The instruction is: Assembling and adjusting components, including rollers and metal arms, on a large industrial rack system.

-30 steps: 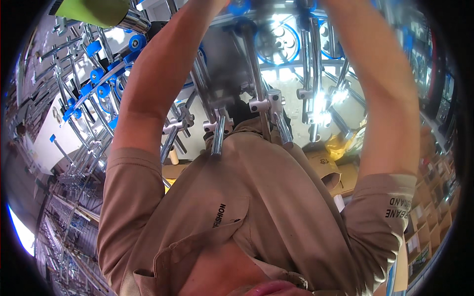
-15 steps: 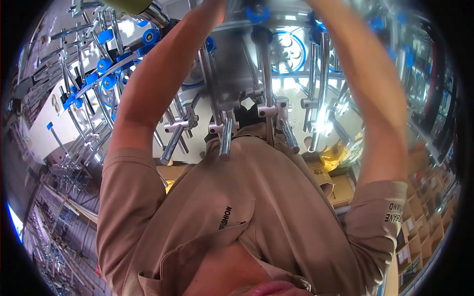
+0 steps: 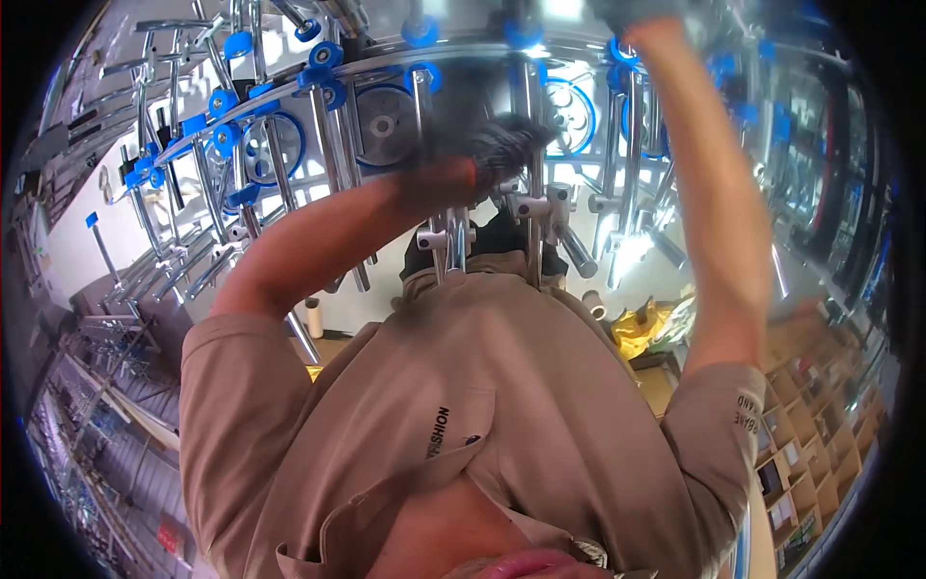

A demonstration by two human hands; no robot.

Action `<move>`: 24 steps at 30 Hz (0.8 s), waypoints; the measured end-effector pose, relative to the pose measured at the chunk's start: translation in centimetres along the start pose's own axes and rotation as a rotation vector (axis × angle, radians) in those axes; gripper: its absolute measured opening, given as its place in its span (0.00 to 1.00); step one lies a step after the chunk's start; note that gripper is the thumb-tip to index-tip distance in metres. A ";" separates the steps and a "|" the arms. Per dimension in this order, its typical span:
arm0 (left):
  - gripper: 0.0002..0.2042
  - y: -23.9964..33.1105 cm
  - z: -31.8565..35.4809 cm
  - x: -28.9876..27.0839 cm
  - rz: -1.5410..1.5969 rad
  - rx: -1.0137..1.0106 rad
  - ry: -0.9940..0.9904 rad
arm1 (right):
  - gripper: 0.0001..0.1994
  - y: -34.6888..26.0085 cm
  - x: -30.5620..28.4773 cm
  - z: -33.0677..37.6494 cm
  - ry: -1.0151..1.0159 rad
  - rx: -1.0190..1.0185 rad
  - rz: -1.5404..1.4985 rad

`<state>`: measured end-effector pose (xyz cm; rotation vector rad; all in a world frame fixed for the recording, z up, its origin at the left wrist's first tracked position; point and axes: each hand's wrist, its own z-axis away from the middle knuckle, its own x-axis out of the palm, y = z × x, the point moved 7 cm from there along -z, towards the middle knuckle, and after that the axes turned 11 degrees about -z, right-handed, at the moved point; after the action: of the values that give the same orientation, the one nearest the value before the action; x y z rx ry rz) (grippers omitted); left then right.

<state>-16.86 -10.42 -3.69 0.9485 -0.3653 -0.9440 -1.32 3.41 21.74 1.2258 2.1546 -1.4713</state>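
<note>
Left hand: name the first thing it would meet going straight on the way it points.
Probably the upright chrome tube right beside the left hand. Blur hides depth, so they may already touch.

The left hand [image 3: 482, 159] is a grey motion smear against the chrome tube rack [image 3: 540, 222], so its fingers and whatever they grip cannot be made out. The right hand [image 3: 641, 14] runs off the top edge of the picture; only its wrist end shows, and its grasp stays unseen. The person's beige shirt [image 3: 482, 405] hides the lower ends of the rack's middle tubes. At the far right, the cardboard boxes [image 3: 810, 386] are blurred and bent by the rim, their contents too small to tell.
</note>
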 end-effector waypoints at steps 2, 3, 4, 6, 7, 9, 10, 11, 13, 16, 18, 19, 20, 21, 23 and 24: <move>0.13 4.2 2.4 -0.6 0.234 -0.107 -0.135 | 0.10 -5.5 -2.4 4.2 -0.098 0.673 -0.612; 0.10 4.2 3.4 0.0 0.416 -0.384 -0.157 | 0.12 -8.5 -4.6 6.2 -0.097 0.554 -0.622; 0.13 3.1 2.6 0.9 0.618 -0.321 -0.269 | 0.13 -10.7 -6.7 8.8 -0.101 0.438 -0.632; 0.08 1.9 1.0 2.6 0.807 -0.442 -0.323 | 0.14 -13.5 -9.0 17.7 -0.043 0.603 -0.526; 0.07 3.2 1.0 3.1 0.804 -0.404 -0.376 | 0.12 -13.6 -6.9 22.9 -0.306 0.795 -0.703; 0.08 4.1 1.5 1.5 0.700 -0.285 -0.230 | 0.07 -15.3 -4.4 25.7 -0.586 0.683 -0.506; 0.08 3.7 1.3 1.4 0.640 -0.301 -0.148 | 0.06 -13.3 -2.9 29.6 -0.446 0.943 -0.611; 0.08 2.9 0.4 2.2 0.733 -0.326 -0.181 | 0.05 -12.0 -1.9 32.1 -0.353 1.038 -0.623; 0.07 3.5 0.5 2.8 0.817 -0.317 -0.218 | 0.06 -9.6 -1.0 34.7 -0.294 0.985 -0.561; 0.05 2.9 0.0 3.1 0.764 -0.344 -0.196 | 0.08 -8.6 0.8 35.7 -0.338 0.717 -0.468; 0.08 1.8 -1.3 3.6 0.849 -0.322 -0.278 | 0.09 -8.1 1.7 36.0 -0.186 0.992 -0.682; 0.09 1.2 -1.7 3.6 0.806 -0.317 -0.243 | 0.09 -8.3 2.2 36.0 -0.094 1.105 -0.794; 0.09 2.3 -0.6 3.2 0.697 -0.349 -0.203 | 0.09 -8.5 2.6 36.5 -0.006 1.228 -0.913; 0.10 1.7 -1.3 3.4 0.686 -0.327 -0.220 | 0.09 -8.7 2.4 35.7 -0.081 1.045 -0.737; 0.11 1.5 -1.5 3.5 0.847 -0.261 -0.314 | 0.06 -8.5 3.1 36.6 -0.111 0.921 -0.573; 0.11 2.5 -0.6 3.3 0.756 -0.334 -0.239 | 0.06 -8.5 3.6 37.2 -0.066 0.995 -0.617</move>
<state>-13.33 -12.19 -2.43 0.3318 -0.6849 -0.3949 -18.66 -27.91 8.06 0.6595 1.8250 -3.0018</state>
